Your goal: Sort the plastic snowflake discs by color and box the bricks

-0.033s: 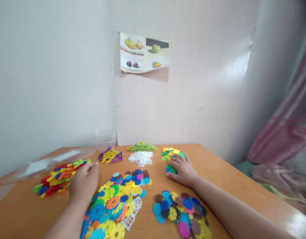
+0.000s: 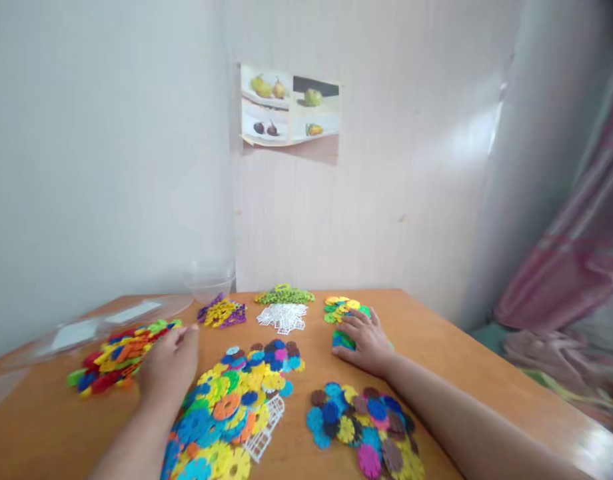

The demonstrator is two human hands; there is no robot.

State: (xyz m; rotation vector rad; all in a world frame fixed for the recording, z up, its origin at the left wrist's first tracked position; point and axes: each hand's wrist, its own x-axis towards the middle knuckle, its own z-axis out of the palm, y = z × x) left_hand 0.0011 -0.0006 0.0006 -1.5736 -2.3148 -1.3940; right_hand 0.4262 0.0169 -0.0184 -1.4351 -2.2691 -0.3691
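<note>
My left hand (image 2: 169, 363) is closed, its fingers curled in. Whatever they hold, if anything, is hidden. It lies between a pile of red, yellow, blue and orange plastic pieces (image 2: 119, 355) and a large heap of notched plastic discs (image 2: 221, 407). My right hand (image 2: 366, 340) lies flat with fingers apart, partly covering some blue-green pieces (image 2: 342, 340). Just beyond its fingers is a yellow and green pile of discs (image 2: 339, 307). Nearer me, on the right, is another heap of blue, brown, yellow and pink discs (image 2: 359, 420).
White lattice pieces (image 2: 284, 317), a light-green pile (image 2: 285, 295) and purple-yellow pieces (image 2: 221, 312) sit toward the back. A clear bowl (image 2: 210, 283) stands at the wall. Clear plastic bags (image 2: 94, 327) lie left. One white lattice piece (image 2: 265, 427) touches the large heap.
</note>
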